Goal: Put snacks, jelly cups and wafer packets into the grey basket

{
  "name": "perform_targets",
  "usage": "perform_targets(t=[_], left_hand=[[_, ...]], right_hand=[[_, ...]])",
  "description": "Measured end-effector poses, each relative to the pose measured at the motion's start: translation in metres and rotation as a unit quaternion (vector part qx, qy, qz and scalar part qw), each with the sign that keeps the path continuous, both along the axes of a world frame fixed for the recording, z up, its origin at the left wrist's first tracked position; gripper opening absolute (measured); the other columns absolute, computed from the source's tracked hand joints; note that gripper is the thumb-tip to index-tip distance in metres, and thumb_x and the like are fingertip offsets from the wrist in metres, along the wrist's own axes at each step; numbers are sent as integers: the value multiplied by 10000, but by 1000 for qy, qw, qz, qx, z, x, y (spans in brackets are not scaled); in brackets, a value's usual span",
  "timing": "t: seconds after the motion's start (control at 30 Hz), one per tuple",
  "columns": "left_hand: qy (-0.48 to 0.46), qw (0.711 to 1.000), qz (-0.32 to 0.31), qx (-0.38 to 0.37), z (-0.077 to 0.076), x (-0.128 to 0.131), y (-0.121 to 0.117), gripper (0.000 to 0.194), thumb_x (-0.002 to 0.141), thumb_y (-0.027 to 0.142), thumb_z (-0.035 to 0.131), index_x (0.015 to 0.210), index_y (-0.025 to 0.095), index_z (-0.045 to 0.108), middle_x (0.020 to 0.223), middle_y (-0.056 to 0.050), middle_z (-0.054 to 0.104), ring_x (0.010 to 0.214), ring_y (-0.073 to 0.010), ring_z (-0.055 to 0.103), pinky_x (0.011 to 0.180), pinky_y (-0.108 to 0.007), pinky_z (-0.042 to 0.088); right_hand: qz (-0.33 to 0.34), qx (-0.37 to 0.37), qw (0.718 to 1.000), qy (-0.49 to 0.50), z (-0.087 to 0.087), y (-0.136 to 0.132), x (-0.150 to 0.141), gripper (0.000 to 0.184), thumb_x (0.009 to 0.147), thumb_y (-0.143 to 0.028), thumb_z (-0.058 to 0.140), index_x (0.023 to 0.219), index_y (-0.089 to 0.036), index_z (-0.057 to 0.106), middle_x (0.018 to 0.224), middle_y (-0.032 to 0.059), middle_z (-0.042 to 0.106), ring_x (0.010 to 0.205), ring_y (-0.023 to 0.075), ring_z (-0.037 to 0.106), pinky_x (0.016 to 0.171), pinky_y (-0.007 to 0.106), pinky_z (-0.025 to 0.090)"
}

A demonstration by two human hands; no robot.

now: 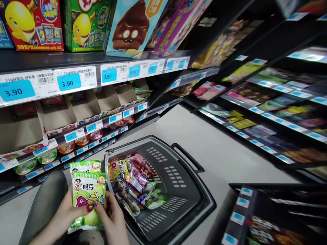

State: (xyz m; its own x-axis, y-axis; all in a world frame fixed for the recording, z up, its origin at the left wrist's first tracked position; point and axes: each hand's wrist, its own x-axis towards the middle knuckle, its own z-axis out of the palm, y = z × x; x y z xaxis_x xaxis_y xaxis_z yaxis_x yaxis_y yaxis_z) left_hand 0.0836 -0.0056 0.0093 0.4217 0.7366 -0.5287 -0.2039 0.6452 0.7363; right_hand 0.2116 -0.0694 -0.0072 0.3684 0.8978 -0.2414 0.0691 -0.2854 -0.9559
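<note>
Two green candy packets (89, 190) with a cartoon child printed on them are held one in front of the other, low in the view. My left hand (67, 209) grips their left side, its thumb pressed on the front packet. On the right side my right hand (109, 212) pinches the same packets, thumb on the front. Just right of my hands a dark grey shopping basket (176, 200) stands on the floor. Several candy bags (135, 177) in yellow, purple, red and green lie in its left part.
Shelves with price labels (74, 80) run along the left, carrying snack boxes (87, 25) above and open cartons (58, 115) below. Across the pale floor (168, 122) stand more shelves (270, 115) of packets. A dark display stand (237, 211) occupies the lower right. My knee (46, 204) shows at lower left.
</note>
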Motion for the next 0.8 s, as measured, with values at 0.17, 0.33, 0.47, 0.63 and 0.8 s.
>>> perform_targets(t=[0.17, 0.33, 0.47, 0.63, 0.8], left_hand=[[-52, 998, 5, -46, -4, -2, -5, 906, 506, 355, 814, 1298, 200, 402, 1112, -125, 648, 967, -321, 605, 788, -373, 495], [-24, 996, 25, -88, -6, -10, -6, 911, 585, 475, 742, 1359, 225, 330, 1055, -122, 668, 880, -312, 624, 514, -305, 520], [-6, 995, 21, -96, -9, -15, -9, 1065, 585, 501, 730, 1415, 163, 155, 950, -144, 694, 780, -337, 641, 423, -344, 507], [30, 992, -1, -125, -18, -26, -13, 1055, 597, 497, 721, 1413, 159, 144, 881, -133, 711, 686, -332, 651, 416, -368, 503], [45, 990, -14, -130, -16, -29, -13, 1128, 549, 539, 734, 1410, 129, 131, 763, -83, 727, 414, -212, 564, 477, -377, 509]], right_hand=[[-93, 83, 991, -53, 1, -5, 2, 192, 814, -402, 522, 791, -217, 565, 836, 41, 540, 806, 192, 499, 737, 299, 402], [-231, 124, 955, 139, 10, -5, 16, 206, 776, -434, 569, 861, -247, 563, 790, 33, 575, 742, 193, 554, 624, 291, 439], [-163, 170, 865, 444, 16, -3, 31, 228, 822, -438, 499, 714, -240, 471, 545, -73, 373, 291, 41, 216, 299, 195, 223], [-91, 208, 782, 581, 11, -6, 32, 188, 895, -352, 374, 766, -230, 435, 513, -122, 211, 298, 8, -45, 278, 140, 30], [-116, 195, 734, 641, 14, -2, 30, 141, 893, -242, 379, 770, -206, 438, 528, -117, 229, 318, 13, -4, 282, 122, 46]])
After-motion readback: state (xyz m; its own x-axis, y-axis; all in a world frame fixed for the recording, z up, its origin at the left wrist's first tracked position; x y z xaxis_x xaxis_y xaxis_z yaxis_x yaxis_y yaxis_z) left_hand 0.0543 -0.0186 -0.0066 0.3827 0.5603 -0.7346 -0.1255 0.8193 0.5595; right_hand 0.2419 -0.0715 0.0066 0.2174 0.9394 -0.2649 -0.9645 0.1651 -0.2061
